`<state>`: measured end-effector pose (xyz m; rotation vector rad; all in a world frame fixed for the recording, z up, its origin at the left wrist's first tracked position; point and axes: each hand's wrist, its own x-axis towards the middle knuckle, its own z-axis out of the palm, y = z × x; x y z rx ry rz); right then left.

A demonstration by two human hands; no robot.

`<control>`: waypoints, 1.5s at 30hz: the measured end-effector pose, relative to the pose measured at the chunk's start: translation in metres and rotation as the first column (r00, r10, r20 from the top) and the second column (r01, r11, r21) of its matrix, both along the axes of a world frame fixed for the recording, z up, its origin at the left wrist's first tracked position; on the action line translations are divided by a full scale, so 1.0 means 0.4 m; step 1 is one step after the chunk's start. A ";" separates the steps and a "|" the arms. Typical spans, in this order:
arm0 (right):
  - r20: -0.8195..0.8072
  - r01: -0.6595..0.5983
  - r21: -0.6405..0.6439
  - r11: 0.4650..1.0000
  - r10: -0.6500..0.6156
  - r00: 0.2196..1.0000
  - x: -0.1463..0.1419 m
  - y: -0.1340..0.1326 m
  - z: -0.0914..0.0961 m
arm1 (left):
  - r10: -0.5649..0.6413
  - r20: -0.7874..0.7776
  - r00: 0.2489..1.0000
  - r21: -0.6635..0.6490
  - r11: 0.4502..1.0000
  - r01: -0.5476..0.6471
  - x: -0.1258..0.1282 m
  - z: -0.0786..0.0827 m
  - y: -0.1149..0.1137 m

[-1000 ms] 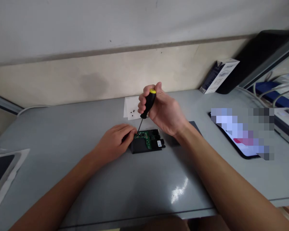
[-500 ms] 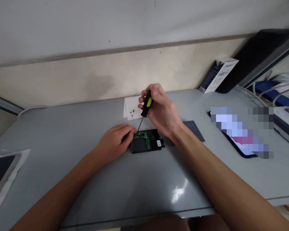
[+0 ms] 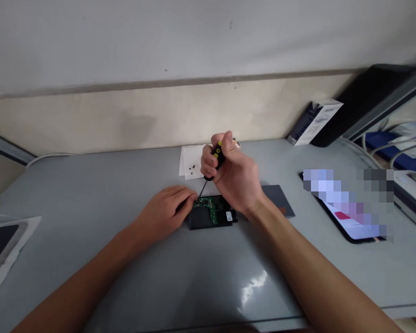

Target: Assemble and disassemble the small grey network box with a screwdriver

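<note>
A black electronic device (image 3: 200, 219) lies flat on the grey table, its green circuit board (image 3: 206, 202) bare and a small white label on its right part. My left hand (image 3: 166, 210) is closed about the device's left end, with the fingertips near the upper left corner. In my right hand (image 3: 232, 173) is a black and yellow screwdriver (image 3: 218, 155), tilted, its handle wrapped by the fingers and the thumb up near the top. The thin shaft points down to the board's upper left corner, beside my left fingertips. Whether the tip sits in a screw is too small to tell.
Behind the device lies white paper (image 3: 190, 159) with several tiny dark screws (image 3: 192, 168). A dark grey flat panel (image 3: 278, 199) is partly under my right wrist. Farther right are a lit phone (image 3: 360, 231), a white and blue box (image 3: 315, 122) and a power strip (image 3: 411, 187).
My right fingers have curled further round the screwdriver handle, which shows yellow dots instead of a yellow strip. My left hand keeps its place on the device. The whole view has shifted slightly.
</note>
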<state>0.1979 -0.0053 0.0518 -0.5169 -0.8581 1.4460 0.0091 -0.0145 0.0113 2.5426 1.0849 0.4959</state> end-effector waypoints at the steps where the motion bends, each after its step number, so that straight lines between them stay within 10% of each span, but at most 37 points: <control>1: 0.007 -0.001 0.008 1.000 0.001 1.000 0.001 0.000 0.001 | 0.001 0.001 1.000 -0.002 1.000 -0.001 0.000 0.001 -0.001; 45: 0.072 0.019 -0.049 0.999 -0.015 0.997 0.028 0.018 0.003 | 0.014 -0.005 1.000 -0.029 0.999 -0.014 0.003 0.002 0.002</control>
